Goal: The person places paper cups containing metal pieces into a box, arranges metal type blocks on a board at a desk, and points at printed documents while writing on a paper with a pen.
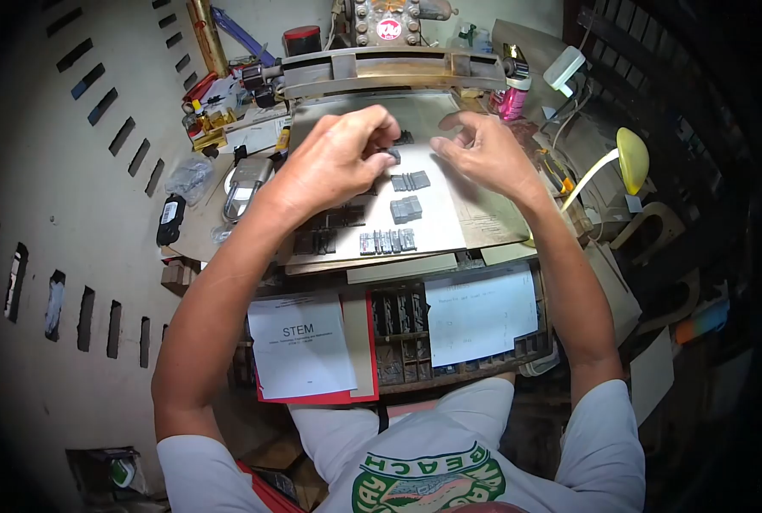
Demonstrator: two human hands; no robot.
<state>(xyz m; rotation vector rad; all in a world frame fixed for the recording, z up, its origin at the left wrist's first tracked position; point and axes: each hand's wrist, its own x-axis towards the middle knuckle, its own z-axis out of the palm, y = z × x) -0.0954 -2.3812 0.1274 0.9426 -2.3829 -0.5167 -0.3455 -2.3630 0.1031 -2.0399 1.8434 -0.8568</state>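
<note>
My left hand (340, 158) is over the left part of a white sheet (441, 218), its fingers curled down at a small dark block (393, 156); whether they grip it is hard to tell. My right hand (483, 154) hovers over the sheet's right edge, thumb and fingers apart, with nothing visible between them. Below the hands lie small groups of dark metal pieces: one group (411, 181), a compact block (406, 209) and a row (388, 241) near the front edge. More dark pieces (315, 242) lie at the left, partly under my left forearm's shadow.
A metal machine bar (389, 68) crosses behind the sheet. A padlock-like metal object (248, 184) and a plastic bag (190, 178) lie left. A yellow lamp (631, 161) stands right. In front are a type case (400, 312), a STEM paper (302, 342) and a handwritten sheet (482, 318).
</note>
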